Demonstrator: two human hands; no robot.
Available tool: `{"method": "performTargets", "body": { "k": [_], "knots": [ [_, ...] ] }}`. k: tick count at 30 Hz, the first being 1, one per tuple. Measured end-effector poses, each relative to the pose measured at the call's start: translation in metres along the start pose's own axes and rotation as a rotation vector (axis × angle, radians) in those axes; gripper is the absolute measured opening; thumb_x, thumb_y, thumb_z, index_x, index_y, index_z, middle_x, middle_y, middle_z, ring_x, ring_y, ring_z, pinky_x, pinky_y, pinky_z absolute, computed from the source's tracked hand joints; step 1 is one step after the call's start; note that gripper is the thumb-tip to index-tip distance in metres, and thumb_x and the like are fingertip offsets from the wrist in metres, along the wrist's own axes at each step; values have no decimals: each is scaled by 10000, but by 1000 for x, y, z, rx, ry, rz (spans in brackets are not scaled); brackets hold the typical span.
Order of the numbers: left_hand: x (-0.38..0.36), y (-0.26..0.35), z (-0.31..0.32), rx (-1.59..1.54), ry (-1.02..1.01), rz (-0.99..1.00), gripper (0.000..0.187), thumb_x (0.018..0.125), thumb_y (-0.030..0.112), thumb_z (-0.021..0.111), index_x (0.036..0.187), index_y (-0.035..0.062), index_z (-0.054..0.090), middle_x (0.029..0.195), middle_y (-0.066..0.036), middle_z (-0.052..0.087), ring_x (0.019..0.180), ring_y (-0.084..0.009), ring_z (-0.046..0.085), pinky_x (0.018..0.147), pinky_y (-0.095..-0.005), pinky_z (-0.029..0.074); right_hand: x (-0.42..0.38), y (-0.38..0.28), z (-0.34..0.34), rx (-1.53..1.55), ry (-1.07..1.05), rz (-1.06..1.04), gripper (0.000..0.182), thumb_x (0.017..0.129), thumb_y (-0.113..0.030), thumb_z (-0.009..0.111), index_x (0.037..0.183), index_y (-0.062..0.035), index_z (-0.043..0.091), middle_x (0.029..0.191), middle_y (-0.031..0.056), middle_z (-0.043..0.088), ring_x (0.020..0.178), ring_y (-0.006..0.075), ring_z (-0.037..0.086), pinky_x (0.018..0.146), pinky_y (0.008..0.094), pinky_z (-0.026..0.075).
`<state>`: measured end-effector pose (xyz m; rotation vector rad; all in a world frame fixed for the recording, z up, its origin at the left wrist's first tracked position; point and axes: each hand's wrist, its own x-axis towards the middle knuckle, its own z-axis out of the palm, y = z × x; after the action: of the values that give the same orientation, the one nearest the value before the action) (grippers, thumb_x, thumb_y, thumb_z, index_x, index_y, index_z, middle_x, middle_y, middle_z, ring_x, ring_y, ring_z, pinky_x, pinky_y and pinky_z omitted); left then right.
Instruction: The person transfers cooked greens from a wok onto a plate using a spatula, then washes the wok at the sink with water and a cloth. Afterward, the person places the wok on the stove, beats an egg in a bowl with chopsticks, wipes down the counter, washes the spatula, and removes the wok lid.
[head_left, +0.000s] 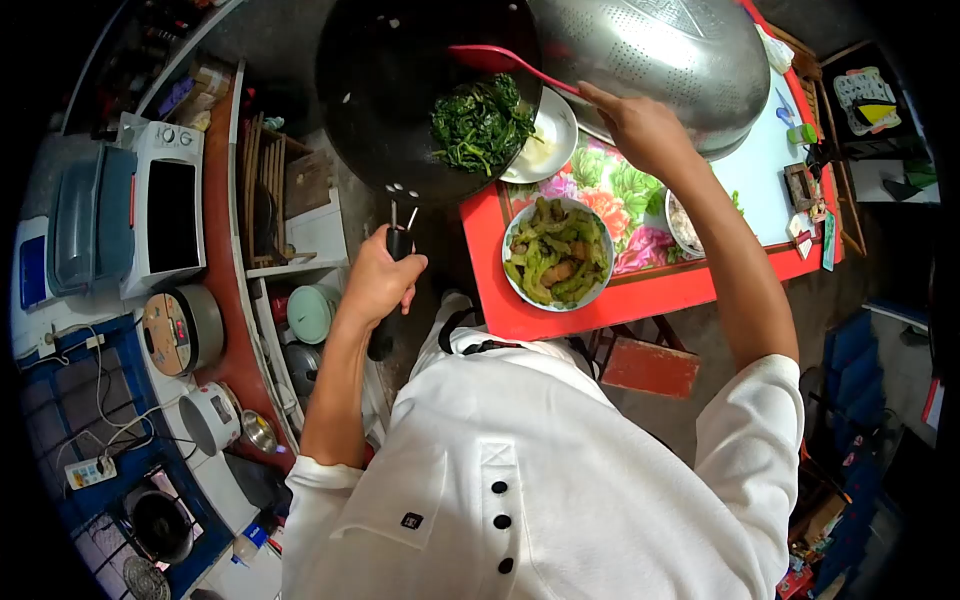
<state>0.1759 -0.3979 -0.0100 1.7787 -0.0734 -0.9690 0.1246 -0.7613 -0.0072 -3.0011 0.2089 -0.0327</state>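
My left hand point(378, 282) is wrapped round the black handle of a large dark wok point(375, 120). Cooked leafy greens point(480, 125) lie on the wok's right side, close to its rim. With my right hand point(632, 122) I grip the thin end of a red spatula point(505, 60), whose broad end reaches over the wok above the greens. Partly under the wok's edge, a white plate point(562, 125) shows some pale liquid. Nearer me on the table stands a bowl point(513, 270) of cooked green vegetable pieces with some brown pieces.
A big perforated metal cover point(660, 60) rests on the red-edged table point(640, 300). Another bowl point(675, 225) is partly hidden by my right forearm. A reddish stool point(650, 367) stands below the table. At left are a microwave point(165, 200), a rice cooker point(190, 328) and a gas stove point(160, 525).
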Motion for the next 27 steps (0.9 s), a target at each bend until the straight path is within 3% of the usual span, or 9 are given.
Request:
{"method": "performTargets", "body": {
  "k": [3,8,12,14,18,21,23,27],
  "knots": [
    [1,-1,6,12,9,29,159,799,12,575,879,26,438,569,-18,452,373,-111,448,325,-289,368,-11,6,11,177,-78,50,377,953,-216,476,1328,-210,516,843,215,644,727,409,601,673,491,461],
    [-1,-6,18,-14,65,62,164,799,28,571,913,6,455,578,-13,455,368,-109,447,319,-285,361,-23,11,24,269,-69,33,356,951,-198,487,1300,-142,536,914,240,637,806,428,603,712,481,468],
    [-4,-5,28,42,108,63,174,809,19,584,870,47,424,542,-11,438,362,-108,429,320,-282,354,-33,17,30,292,-36,5,361,948,-239,485,1305,-224,535,863,224,646,786,425,604,692,503,474],
    [-2,-10,30,64,115,101,232,805,53,570,993,-30,461,550,-12,463,363,-112,458,320,-283,366,-39,13,22,315,-84,35,356,949,-239,486,1299,-215,541,852,224,645,768,426,606,683,503,473],
    [0,-12,38,95,180,107,350,806,65,575,1102,-72,447,538,-15,470,364,-114,465,322,-281,372,-50,21,26,315,-58,22,359,950,-242,486,1305,-213,534,855,226,643,751,433,600,671,512,465],
    [0,-12,45,99,176,125,455,807,74,582,1189,-102,411,541,-21,478,363,-117,468,323,-280,375,-55,17,12,135,-65,58,409,939,-219,512,1348,-232,496,782,176,617,669,385,582,610,482,449],
    [3,-18,48,102,212,171,334,808,76,583,1084,-65,458,535,-19,480,360,-117,467,321,-281,370,-55,13,9,24,159,-60,442,924,-214,522,1359,-281,484,761,118,566,615,323,582,567,437,468],
    [0,-13,55,106,200,185,208,811,77,582,958,-18,471,524,-18,479,355,-117,466,319,-285,365,-39,-4,7,-45,231,-138,459,913,-187,520,1355,-308,489,792,63,524,652,247,593,568,376,486]
  ]
}}
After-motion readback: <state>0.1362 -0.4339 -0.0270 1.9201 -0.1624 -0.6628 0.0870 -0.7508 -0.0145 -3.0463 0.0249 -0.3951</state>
